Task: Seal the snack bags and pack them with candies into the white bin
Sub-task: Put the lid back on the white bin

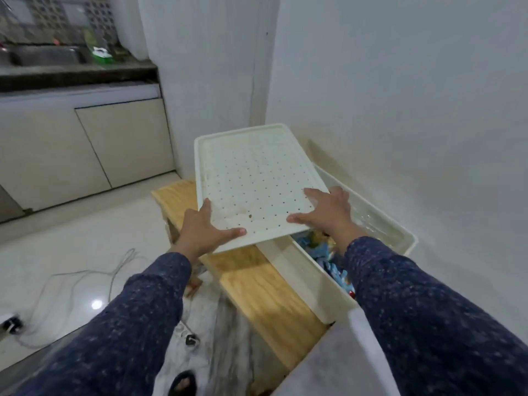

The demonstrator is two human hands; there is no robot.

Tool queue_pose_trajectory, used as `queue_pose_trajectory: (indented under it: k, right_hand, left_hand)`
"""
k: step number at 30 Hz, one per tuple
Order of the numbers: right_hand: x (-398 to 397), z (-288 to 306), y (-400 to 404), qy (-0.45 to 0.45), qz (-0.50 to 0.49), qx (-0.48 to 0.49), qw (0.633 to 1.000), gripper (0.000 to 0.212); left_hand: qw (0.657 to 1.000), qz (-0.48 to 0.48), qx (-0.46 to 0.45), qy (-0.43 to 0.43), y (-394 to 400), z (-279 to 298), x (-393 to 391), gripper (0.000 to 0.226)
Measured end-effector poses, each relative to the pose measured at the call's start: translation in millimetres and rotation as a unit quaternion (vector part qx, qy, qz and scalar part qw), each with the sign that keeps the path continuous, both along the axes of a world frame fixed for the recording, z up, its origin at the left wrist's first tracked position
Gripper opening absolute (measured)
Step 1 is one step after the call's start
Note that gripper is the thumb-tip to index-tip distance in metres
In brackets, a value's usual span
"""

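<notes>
Against white walls, on a wooden bench (257,284): left hand (204,231) and right hand (328,211) gripping the lid's (254,178) near corners, white bin (308,278) of snacks just under the right fingers, so lower level, align edges, press.

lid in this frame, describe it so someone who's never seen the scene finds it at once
Start at the wooden bench against the white wall; on it stands the white bin with blue packets inside. The lid is the flat white panel held tilted over the bin's far end by the left hand and right hand. Its grid of small holes and raised rim set it apart.
</notes>
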State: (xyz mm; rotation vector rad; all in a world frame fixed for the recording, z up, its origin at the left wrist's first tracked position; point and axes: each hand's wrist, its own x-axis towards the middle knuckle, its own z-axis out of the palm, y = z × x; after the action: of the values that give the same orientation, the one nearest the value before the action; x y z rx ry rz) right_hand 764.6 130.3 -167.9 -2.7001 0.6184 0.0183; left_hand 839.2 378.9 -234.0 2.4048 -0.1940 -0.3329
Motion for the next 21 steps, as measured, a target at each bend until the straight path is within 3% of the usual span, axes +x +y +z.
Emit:
queue_pose_trajectory:
  k: [6,10,17,21]
  right_hand:
    - [-88.9,-12.4,-71.1,0.026,-0.057,0.049,0.997,0.083]
    - [-123.1,-28.0,-87.4,-0.012,-0.089,0.118,0.989,0.078]
    - [-146.0,-44.5,-113.6,-0.109,-0.213,0.208,0.948,0.064]
    - [-144.5,-53.8,-117.7,-0.097,-0.229,0.231,0.941,0.066]
  left_hand:
    - [0.996,0.017,-0.083,0.041,-80.9,-8.4,-95.5,0.137]
    - [0.99,0.055,-0.123,0.052,-107.7,-16.4,-131.6,0.129]
    - [0.976,0.088,-0.186,0.067,-153.9,-24.9,-163.4,0.129]
    - [0.981,0.038,-0.175,0.078,-186.5,-23.2,-181.3,0.126]
